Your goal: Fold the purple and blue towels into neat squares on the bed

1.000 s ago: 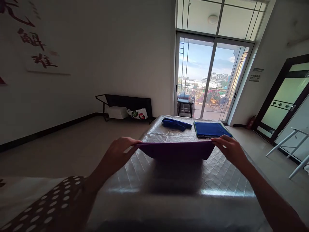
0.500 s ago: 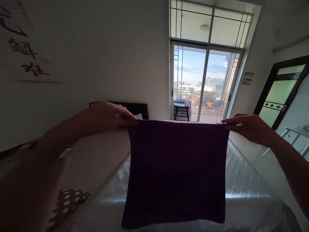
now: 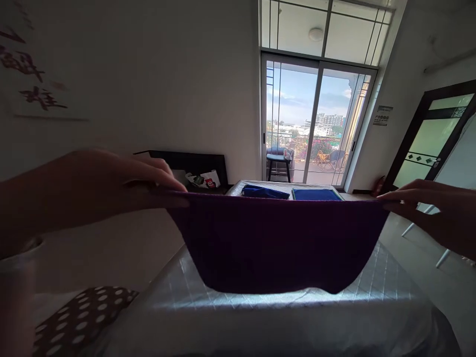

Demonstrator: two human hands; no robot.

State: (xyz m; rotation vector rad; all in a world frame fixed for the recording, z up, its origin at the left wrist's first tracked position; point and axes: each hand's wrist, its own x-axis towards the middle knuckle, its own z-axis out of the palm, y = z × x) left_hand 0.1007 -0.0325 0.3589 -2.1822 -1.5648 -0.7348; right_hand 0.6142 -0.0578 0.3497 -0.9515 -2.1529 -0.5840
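A dark purple cloth (image 3: 282, 243) hangs stretched between my two hands, above a bed or table with a shiny silver-grey cover (image 3: 230, 322). My left hand (image 3: 126, 183) pinches its upper left corner. The upper right corner is pinched in my right hand (image 3: 427, 208). Beyond the cloth's top edge, a folded blue item (image 3: 265, 192) and a flat blue piece (image 3: 316, 194) lie on the far end of the covered surface. The cloth hides the middle of that surface.
A brown polka-dot fabric (image 3: 85, 315) lies at the lower left. Behind are a dark low headboard-like piece (image 3: 186, 162) with bags by it, and a sliding glass door (image 3: 293, 119). A dark-framed door (image 3: 427, 139) and pale table legs (image 3: 443, 258) are on the right.
My hands have moved farther apart and nearer the camera, with the cloth pulled wider. Its lower edge has risen, and the blue items beyond it have come into view.
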